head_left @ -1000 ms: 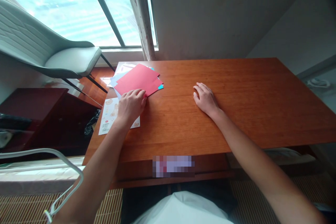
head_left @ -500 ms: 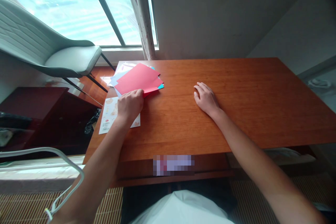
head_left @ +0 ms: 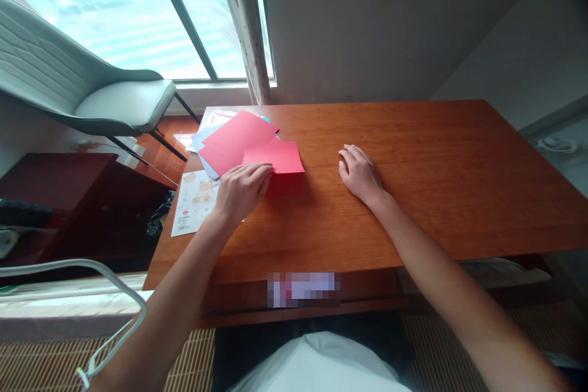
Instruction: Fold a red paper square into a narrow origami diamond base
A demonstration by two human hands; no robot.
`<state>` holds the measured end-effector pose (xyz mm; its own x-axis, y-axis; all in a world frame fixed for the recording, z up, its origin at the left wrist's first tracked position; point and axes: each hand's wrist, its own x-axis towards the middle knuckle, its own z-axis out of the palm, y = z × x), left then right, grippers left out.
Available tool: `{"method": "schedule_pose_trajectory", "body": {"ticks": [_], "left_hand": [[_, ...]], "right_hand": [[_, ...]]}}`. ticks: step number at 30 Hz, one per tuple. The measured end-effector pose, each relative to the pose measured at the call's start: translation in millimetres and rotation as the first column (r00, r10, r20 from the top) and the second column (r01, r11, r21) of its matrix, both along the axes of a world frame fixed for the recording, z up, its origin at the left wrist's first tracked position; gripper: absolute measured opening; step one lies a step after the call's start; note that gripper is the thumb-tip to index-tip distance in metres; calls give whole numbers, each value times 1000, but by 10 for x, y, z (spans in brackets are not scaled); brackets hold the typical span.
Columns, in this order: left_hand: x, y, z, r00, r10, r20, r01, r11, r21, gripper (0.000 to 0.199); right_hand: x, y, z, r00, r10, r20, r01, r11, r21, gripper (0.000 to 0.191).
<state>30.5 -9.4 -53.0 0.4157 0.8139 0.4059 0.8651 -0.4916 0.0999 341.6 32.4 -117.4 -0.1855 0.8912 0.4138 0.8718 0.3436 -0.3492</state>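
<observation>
My left hand [head_left: 244,191] pinches the near edge of a red sheet of paper [head_left: 285,158], which is raised a little off the table and casts a reddish shadow below it. Behind it lies another red sheet [head_left: 241,131], on top of a loose pile with pale blue and white papers [head_left: 206,135] poking out at its left side. A white printed sheet with a barcode [head_left: 186,208] is partly covered by my left hand and forearm. My right hand [head_left: 361,173] rests on the tabletop, palm down, with fingers loosely curved and nothing in them.
The brown wooden table [head_left: 441,177] reaches far to the right. Beyond its left end stand a pale chair [head_left: 124,104] and a dark red cabinet [head_left: 55,196]. A white cable [head_left: 103,266] loops near my left forearm. The curtain [head_left: 243,24] hangs by the window.
My left hand has moved right and slightly nearer, drawing the red sheet partly off the pile. More of the printed sheet shows. The right hand has stayed in place.
</observation>
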Motion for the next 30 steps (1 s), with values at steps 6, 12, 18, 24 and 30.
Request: {"method": "schedule_pose_trajectory", "body": {"ticks": [6, 12, 18, 24, 30], "left_hand": [[396, -208, -73, 902, -424, -82, 418, 904, -85, 26], [495, -254, -186, 873, -479, -96, 473, 878, -79, 21], [488, -258, -204, 882, -469, -41, 464, 882, -83, 22], [529, -262, -184, 885, -465, 17, 463, 877, -127, 23], [514, -235, -181, 870, -481, 113, 493, 853, -170, 25]], "right_hand": [[27, -31, 6, 999, 21, -29, -21, 1000, 16, 35], [-19, -157, 116, 969, 177, -171, -165, 983, 80, 30], [-170, -286, 215, 941, 320, -111, -321, 947, 16, 30], [-190, -319, 245, 939, 344, 18, -342, 937, -76, 35], [-188, -316, 272, 934, 358, 18, -354, 929, -102, 34]]}}
